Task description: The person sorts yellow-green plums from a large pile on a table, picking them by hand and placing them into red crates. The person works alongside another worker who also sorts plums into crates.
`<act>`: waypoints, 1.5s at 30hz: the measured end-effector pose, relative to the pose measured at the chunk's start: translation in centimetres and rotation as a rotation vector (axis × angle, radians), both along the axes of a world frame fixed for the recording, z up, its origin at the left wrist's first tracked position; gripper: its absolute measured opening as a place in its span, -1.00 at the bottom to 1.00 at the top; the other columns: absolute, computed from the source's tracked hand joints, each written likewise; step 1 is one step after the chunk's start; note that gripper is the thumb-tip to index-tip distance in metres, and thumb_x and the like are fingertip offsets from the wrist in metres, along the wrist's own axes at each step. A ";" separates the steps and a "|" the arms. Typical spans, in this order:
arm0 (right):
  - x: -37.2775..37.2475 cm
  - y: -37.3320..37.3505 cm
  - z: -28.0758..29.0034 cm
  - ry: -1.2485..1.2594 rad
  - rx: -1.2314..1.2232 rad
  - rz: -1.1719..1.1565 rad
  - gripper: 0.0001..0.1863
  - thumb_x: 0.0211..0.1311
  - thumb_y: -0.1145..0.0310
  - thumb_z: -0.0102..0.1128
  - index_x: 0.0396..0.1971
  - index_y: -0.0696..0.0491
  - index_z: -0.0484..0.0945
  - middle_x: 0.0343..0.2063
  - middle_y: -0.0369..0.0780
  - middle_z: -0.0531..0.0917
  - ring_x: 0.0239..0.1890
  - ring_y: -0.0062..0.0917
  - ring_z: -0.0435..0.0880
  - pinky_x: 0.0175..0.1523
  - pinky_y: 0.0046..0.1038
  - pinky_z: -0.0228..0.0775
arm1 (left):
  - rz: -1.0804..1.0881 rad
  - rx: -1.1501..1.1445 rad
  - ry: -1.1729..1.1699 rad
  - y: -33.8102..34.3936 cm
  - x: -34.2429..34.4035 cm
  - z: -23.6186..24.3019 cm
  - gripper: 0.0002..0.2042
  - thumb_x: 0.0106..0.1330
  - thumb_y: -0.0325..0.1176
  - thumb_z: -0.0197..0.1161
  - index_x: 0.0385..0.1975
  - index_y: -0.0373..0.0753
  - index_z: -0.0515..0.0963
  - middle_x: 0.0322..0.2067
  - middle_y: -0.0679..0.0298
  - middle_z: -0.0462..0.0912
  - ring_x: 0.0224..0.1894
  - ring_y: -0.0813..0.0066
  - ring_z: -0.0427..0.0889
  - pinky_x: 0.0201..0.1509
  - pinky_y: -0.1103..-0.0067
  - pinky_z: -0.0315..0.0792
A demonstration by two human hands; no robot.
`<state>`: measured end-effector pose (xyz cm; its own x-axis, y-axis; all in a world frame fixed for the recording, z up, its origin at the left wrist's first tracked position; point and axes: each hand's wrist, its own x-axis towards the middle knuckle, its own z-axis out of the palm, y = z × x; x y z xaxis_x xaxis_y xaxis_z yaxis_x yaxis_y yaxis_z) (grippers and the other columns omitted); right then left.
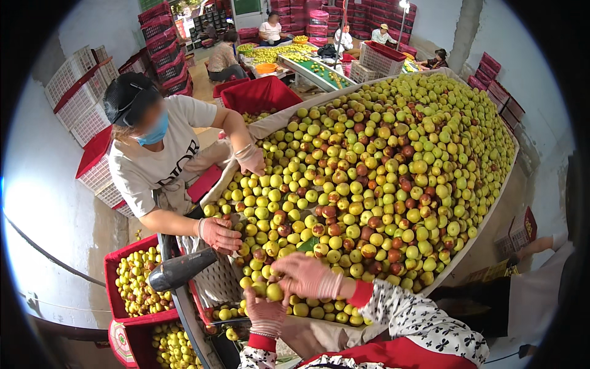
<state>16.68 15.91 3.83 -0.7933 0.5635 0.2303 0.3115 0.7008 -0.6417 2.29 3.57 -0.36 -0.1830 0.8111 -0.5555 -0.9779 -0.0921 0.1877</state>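
A large heap of yellow-green jujubes (369,178), many with reddish-brown patches, lies on a cloth-lined sorting table in front of me. My left hand (265,315), in a pink-striped glove, is at the heap's near left edge. Its thumb and fingers close round a yellow-green jujube (275,291). Just above and to the right, my right hand (307,275), gloved alike, reaches left over the jujubes with its fingers stretched out and slightly bent. Its fingertips come close to the fruit at my left hand, and I see nothing held in it. A green leaf (308,245) lies beyond it.
Across on the left, a masked co-worker (163,147) has both gloved hands on the heap. A black chute (181,269) projects beside the table's left end. Red-lined crates (114,270) of jujubes stand below it. Farther back, people sit by a green conveyor (319,72) and stacked crates.
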 end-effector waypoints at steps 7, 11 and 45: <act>-2.9 17.9 -1.3 -0.491 0.035 -0.350 -0.52 0.41 0.10 -0.04 0.25 -0.04 0.40 0.22 -0.18 0.51 0.21 -0.33 0.51 0.33 -0.29 0.35 | -0.110 -0.202 1.694 -0.7 -3.0 -3.7 -0.57 0.20 -0.20 0.43 0.01 -0.20 0.50 -0.33 0.18 0.67 -0.39 0.40 0.67 -0.29 0.48 0.58; -7.9 23.6 -3.8 -0.390 0.096 -0.436 -0.61 0.26 0.20 0.16 0.08 -0.10 0.52 0.07 -0.16 0.58 0.10 -0.22 0.58 0.21 -0.23 0.43 | -0.291 -0.280 2.241 -0.5 -2.1 -3.1 -0.45 0.07 0.00 0.49 -0.01 -0.18 0.54 -0.31 0.06 0.70 -0.30 0.05 0.71 -0.25 0.32 0.59; -20.5 17.0 -4.3 -1.116 0.061 -0.175 -0.71 0.27 0.33 0.14 -0.07 0.00 0.72 -0.11 -0.24 0.75 -0.10 -0.31 0.75 -0.22 -0.11 0.62 | -0.262 -0.296 2.263 -0.9 -1.9 -3.3 -0.44 0.08 -0.02 0.51 -0.02 -0.24 0.53 -0.28 0.07 0.70 -0.30 0.07 0.71 -0.24 0.34 0.60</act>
<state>-3.78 32.96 -0.48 -0.4838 0.6991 -0.5264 0.7858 0.6118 0.0904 0.35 2.66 -3.63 -0.4078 0.8760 0.2575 0.7771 0.1850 0.6015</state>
